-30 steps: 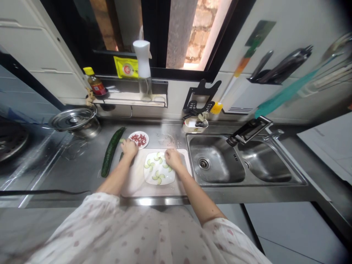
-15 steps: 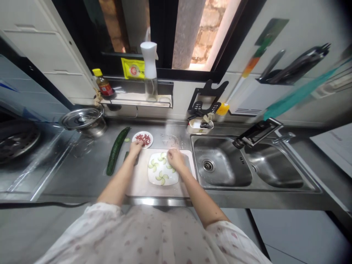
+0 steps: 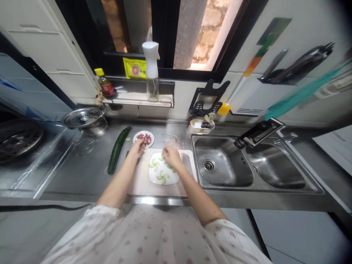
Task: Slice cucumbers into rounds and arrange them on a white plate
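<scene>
One dish [image 3: 151,144] holds red bits [image 3: 147,137], one plate [image 3: 172,179] green slices [image 3: 163,178]; grip unclear at left hand [image 3: 136,149] and right hand [image 3: 171,156].

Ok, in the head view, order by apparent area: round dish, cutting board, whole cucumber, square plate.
1. Cutting board
2. Square plate
3. Round dish and whole cucumber: too close in area to rank; the cucumber just looks longer.
</scene>
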The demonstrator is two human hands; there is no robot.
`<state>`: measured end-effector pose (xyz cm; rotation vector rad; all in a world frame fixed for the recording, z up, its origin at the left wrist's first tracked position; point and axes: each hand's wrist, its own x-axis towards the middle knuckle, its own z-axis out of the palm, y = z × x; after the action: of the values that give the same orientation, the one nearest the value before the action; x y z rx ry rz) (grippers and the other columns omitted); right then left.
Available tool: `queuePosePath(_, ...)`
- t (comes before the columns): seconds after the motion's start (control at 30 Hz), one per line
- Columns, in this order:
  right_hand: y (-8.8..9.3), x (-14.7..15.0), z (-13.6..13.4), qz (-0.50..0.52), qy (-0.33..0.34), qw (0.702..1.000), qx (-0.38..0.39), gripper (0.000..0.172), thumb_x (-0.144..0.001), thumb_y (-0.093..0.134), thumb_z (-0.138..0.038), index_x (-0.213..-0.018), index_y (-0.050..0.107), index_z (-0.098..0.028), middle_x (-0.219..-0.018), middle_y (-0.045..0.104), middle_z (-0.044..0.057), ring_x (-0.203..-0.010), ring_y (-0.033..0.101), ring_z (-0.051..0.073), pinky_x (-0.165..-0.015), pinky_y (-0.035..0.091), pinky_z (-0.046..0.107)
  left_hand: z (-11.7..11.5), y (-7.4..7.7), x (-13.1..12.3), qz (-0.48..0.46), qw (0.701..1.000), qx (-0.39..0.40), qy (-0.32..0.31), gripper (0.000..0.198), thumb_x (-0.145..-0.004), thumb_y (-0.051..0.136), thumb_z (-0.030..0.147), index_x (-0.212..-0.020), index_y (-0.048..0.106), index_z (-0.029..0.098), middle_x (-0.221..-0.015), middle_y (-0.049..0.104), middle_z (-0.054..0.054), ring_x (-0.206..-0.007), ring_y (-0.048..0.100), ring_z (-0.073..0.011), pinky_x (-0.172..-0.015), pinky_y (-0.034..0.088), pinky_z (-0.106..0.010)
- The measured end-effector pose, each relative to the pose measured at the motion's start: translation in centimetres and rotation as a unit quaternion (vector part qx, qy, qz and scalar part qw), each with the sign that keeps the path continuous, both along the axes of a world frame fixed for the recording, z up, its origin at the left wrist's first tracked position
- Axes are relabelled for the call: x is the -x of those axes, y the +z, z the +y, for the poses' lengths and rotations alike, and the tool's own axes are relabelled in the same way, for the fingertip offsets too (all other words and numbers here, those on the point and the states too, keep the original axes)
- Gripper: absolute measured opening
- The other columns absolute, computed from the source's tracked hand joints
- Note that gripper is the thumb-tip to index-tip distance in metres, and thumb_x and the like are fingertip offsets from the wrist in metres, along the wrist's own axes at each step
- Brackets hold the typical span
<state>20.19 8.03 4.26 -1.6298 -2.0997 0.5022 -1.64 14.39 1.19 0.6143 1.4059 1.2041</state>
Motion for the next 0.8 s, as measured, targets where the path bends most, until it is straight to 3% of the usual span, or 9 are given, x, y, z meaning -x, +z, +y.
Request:
queuePosePath(0.3,1.4,4.5,2.2,0.03,0.066,0.997,0.002,0.043,-0.089,0.051,-0.026,-0.132,0.054,-0.021,-0.103,0.064,0.008,-0.097,0.051,0.022,-0.087,0.04,0.031,-0.5,0.6,-0.7,0.039,0.999,-0.034,-0.01,0.038,-0.056,0.079,0.038,-0.085,0.073,0.014,-0.075,0.071,-0.008,-0.074,0.065,-0.0186,-0.063,0.048,-0.025)
queuePosePath(0.4,1.4,6.1,3.5,0.062,0.032,0.997,0.015,0.038,-0.092,0.049,-0.028,-0.128,0.056,-0.02,-0.105,0.065,0.007,-0.097,0.054,0.02,-0.091,0.039,0.031,-0.7,1.0,-0.9,0.039,0.998,-0.04,-0.025,0.04,-0.056,0.079,0.04,-0.086,0.073,0.014,-0.077,0.072,-0.007,-0.077,0.065,-0.0191,-0.067,0.049,-0.026)
queuePosePath(0.57,1.3,7.5,5.0,0.074,0.005,0.997,0.026,0.022,-0.09,0.049,-0.02,-0.104,0.065,-0.022,-0.105,0.067,0.006,-0.097,0.056,0.02,-0.089,0.04,0.03,-0.9,1.6,-1.1,0.03,0.997,-0.044,-0.05,0.041,-0.053,0.081,0.039,-0.085,0.073,0.015,-0.078,0.072,-0.007,-0.079,0.065,-0.0201,-0.07,0.05,-0.028)
queuePosePath(0.8,1.0,8.0,5.2,0.129,-0.024,0.991,0.025,0.016,-0.087,0.049,-0.02,-0.094,0.064,-0.021,-0.094,0.068,0.004,-0.088,0.057,0.018,-0.085,0.042,0.029,-1.0,1.4,-1.1,0.022,0.998,-0.023,-0.057,0.041,-0.061,0.076,0.042,-0.091,0.071,0.014,-0.078,0.07,-0.007,-0.073,0.064,-0.0166,-0.061,0.048,-0.024)
